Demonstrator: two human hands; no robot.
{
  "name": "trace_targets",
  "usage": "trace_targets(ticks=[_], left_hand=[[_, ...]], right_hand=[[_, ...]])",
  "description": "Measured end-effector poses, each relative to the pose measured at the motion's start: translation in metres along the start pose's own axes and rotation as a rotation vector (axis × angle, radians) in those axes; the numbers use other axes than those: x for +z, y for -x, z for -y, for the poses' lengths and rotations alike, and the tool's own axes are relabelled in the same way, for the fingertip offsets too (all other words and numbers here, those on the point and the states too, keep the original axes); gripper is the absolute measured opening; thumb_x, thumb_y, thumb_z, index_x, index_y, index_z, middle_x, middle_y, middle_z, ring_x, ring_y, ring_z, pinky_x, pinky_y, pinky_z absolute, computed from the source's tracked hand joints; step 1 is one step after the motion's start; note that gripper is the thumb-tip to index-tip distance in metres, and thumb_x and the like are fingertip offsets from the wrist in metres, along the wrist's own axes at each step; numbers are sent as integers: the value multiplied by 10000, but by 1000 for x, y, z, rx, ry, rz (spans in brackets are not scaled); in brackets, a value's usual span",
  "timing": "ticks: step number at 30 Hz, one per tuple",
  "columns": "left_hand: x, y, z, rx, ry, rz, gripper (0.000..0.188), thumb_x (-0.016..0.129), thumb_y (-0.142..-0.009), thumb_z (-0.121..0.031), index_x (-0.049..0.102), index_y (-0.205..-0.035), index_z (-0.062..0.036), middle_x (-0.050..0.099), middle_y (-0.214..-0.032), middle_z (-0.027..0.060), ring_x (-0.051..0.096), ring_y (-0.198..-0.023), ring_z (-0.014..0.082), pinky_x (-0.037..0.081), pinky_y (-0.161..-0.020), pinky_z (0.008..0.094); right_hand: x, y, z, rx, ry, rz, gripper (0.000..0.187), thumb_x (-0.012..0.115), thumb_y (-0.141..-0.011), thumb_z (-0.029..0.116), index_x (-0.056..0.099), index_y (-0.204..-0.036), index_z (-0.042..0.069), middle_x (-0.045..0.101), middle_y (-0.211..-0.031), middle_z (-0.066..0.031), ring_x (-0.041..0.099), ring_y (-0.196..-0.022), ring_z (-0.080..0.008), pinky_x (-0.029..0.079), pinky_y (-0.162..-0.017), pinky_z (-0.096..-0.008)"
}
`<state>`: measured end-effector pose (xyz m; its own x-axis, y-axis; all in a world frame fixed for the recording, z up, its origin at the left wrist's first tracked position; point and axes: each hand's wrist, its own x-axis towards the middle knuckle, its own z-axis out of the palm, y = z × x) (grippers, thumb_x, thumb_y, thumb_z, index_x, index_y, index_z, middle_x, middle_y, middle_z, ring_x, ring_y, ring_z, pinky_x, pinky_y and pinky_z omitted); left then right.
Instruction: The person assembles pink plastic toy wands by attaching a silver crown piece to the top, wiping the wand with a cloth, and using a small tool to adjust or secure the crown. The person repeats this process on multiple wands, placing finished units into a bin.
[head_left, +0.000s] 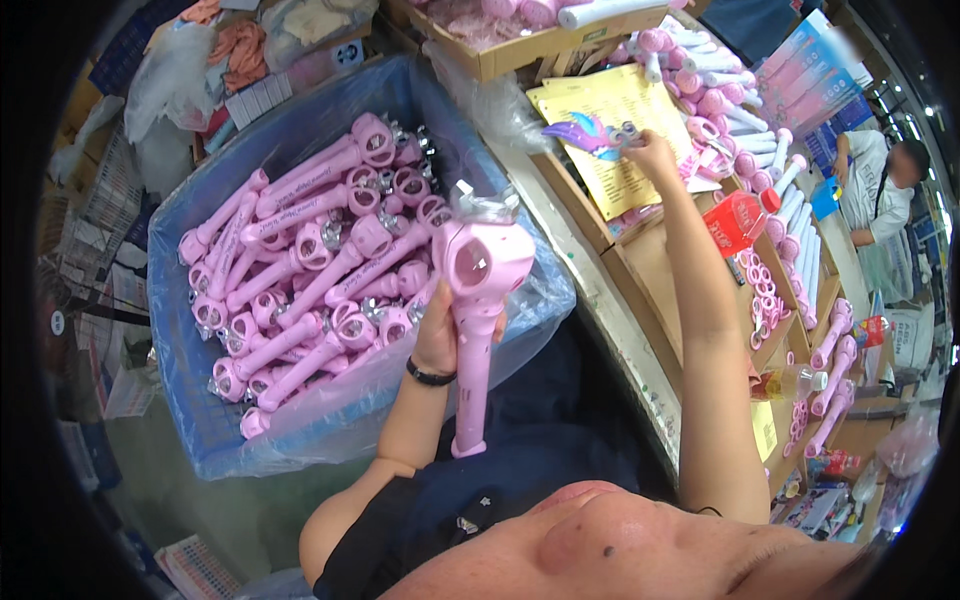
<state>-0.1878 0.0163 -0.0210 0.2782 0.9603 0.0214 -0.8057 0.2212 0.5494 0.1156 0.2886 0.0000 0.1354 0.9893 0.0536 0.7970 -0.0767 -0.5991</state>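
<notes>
Mostly pink wand, round-windowed head, silvery top, straight shaft

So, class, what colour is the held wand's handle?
The handle is pink, showing best in the head view.

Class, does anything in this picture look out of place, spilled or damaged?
A red drink bottle looks somewhat out of place near pink rings on the workbench: a drink could wet them. I see no clear spill or damage.
</notes>
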Motion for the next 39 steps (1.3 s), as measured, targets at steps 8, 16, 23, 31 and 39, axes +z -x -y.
trace_targets(ticks=[8,16,23,31,39], left_hand=[[15,-19,20,-38,99,55,669,367,-914,-585,456,-1245,-10,600,-1008,181,602,-714,225,509,-562,293],[68,-14,55,-183,-222,170,671,355,-906,-602,506,-1178,-7,626,-956,125,616,-719,167,518,-596,264],[116,4,81,-121,-481,192,556,518,-934,-313,224,-1364,-117,570,-954,95,587,-682,151,500,-567,258],[140,13,91,-105,-550,188,573,502,-935,-155,157,-1392,-158,548,-928,89,567,-633,144,491,-541,262],[120,13,90,-125,-427,172,416,469,-954,-312,322,-1302,-136,585,-978,158,569,-585,189,482,-495,280]], right_hand=[[-38,170,49,-184,-423,-153,171,640,-856,160,549,-843,16,639,-780,-111,619,-644,-195,477,-562,-310],[-14,320,59,-58,-1219,-156,235,499,-959,227,534,-824,37,547,-671,-36,484,-544,-82,363,-462,-215],[-41,356,36,-83,-1074,-355,276,477,-969,202,565,-786,14,538,-642,-6,488,-543,-71,373,-475,-230],[-48,360,32,-169,-1032,-481,310,401,-994,219,520,-787,21,487,-619,-11,438,-532,-85,347,-485,-247],[-53,358,8,-101,-913,-96,350,458,-973,268,601,-791,6,547,-615,-37,495,-562,-117,384,-511,-275]])
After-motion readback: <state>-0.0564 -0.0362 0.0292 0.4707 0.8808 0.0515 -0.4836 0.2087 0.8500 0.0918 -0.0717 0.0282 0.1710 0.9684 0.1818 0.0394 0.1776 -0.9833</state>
